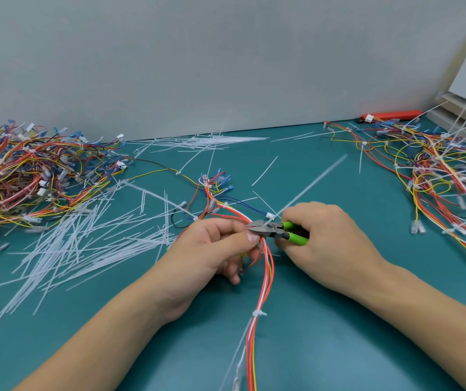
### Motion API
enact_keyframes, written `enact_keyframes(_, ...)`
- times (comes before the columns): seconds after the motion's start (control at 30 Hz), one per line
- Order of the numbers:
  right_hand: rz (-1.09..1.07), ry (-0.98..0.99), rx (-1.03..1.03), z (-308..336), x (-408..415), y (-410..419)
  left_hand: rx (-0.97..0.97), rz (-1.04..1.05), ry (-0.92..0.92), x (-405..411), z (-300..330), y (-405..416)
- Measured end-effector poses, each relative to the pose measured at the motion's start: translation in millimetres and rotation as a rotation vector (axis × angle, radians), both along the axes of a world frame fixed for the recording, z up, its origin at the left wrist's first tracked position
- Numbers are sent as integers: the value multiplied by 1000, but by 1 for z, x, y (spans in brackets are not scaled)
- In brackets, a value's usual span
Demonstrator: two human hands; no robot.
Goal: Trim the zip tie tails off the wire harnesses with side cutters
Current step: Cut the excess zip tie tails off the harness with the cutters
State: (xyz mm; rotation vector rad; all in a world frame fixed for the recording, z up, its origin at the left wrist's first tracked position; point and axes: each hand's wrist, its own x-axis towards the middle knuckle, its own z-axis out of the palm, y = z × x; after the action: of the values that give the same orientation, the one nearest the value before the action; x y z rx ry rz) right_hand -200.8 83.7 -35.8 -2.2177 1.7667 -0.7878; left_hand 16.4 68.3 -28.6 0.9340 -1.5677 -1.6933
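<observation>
From the head view, the left hand (214,249) pinches a thin bundle of red, orange, yellow and white wires, the wire harness (265,275), between thumb and curled fingers. The right hand (327,244), just beside it, is wrapped round the glossy green handles of the side cutters (275,232). Their short grey metal jaws point toward the left hand and sit right at the harness, where a white zip tie tail (310,184), a long flat translucent strip, rises and slants away beyond the right hand. Whether the jaws are closed on the tail cannot be told.

Nearer the person than the hands, the harness runs down the matte teal tabletop (339,348), cinched by a small white zip tie (257,313); beyond the hands it ends in blue-sleeved terminals (222,180).

Out past the left hand lies a scatter of cut tails (85,249), thin pale plastic slivers crossing one another, and farther that way a tangled heap of harnesses (28,176). Well out past the right hand sits another loose pile of harnesses (437,170), with long white tails sticking up from it. Beyond that pile an orange-handled tool (392,114) rests against the plain grey wall (198,66).
</observation>
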Motion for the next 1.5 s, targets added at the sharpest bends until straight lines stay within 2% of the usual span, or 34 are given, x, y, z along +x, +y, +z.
enact_keyframes(0.27, 74, -55, 20, 2, -1, 0, 15, 16, 14, 0, -2, -1)
enact_keyframes(0.67, 86, -38, 0, 5, -1, 0, 10, -6, -2, 1, -2, -2)
enact_keyframes(0.87, -5, 28, -15, 3, -2, 3, -18, -47, -6, 1, 1, 0)
enact_keyframes(1.5, 83, -44, 22, 4, -3, 0, -6, -1, -30, -1, 0, -1)
